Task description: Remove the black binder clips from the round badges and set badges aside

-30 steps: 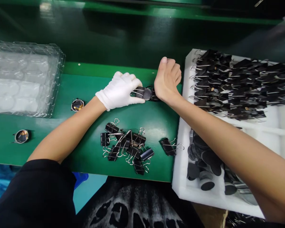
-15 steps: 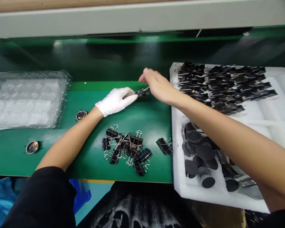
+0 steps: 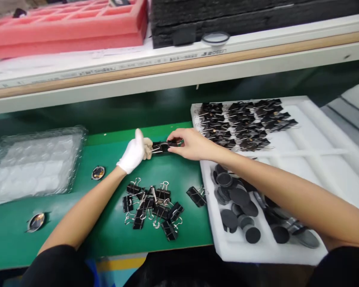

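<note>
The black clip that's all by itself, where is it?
In the head view, the lone clip lies on the green table, below the right hand, between the clip pile and the left edge of the white tray.

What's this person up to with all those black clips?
They are working on a black clipped piece over the green table. The bare right hand pinches one end; the white-gloved left hand is at the other, thumb raised. Nearer the person lies a pile of loose binder clips. To the right, a white foam tray holds rows of clips at the back and dark round pieces in front.
</note>
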Demonstrator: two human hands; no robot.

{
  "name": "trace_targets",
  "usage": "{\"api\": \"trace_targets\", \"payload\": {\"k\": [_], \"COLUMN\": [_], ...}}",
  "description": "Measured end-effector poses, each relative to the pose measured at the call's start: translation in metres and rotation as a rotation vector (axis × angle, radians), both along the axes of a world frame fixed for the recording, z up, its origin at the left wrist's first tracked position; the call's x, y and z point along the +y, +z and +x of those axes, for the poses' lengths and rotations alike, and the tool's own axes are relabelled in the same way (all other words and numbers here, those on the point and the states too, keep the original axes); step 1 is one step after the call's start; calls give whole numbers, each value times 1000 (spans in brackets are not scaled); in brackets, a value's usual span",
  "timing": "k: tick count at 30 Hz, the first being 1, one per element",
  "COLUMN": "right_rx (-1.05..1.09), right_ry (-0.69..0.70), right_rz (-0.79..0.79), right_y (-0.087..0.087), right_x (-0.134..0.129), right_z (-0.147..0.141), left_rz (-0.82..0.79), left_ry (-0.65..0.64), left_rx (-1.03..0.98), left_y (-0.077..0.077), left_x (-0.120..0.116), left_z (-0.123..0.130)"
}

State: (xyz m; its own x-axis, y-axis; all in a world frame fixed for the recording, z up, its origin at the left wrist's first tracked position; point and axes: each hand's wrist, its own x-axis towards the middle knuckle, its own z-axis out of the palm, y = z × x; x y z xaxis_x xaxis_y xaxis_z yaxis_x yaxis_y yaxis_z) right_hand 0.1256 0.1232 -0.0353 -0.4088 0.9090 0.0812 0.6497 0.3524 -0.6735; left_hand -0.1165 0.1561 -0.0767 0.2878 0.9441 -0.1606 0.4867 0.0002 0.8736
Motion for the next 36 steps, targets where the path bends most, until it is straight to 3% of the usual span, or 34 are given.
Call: {"api": "trace_targets", "payload": {"k": [3, 7, 9, 11, 14, 18, 26, 32, 36], "right_rx": [47, 35, 10, 26, 26, -52, -108, -8, 5], "right_ry": [-6, -188, -306, -435, -536, -564, -538, -669, -661], "right_rz": [99, 297, 359, 298, 172, 123, 162, 247, 273], "right_y": [31, 56, 50, 34, 5, -22, -43, -50, -47], "right_x": [-23, -53, -63, -71, -81, -85, -76, -85, -88], "right_z": [47, 158, 224, 283, 339, 352, 333, 318, 317], "left_rz": [6, 44, 62, 72, 68, 76, 92, 114, 143], "left_ry": [-5, -77, -87, -69, -74, -90, -84, -78, -87], "left_rx": [-46, 10, 28, 36, 48, 74, 144, 163, 134], "left_y": [0, 1, 2, 5, 11, 17, 14, 18, 19], "left_x": [2, 5, 4, 3, 0, 0, 6, 3, -6], "left_z": [-4, -7, -6, -4, 0, 4, -1, 6, 0]}}
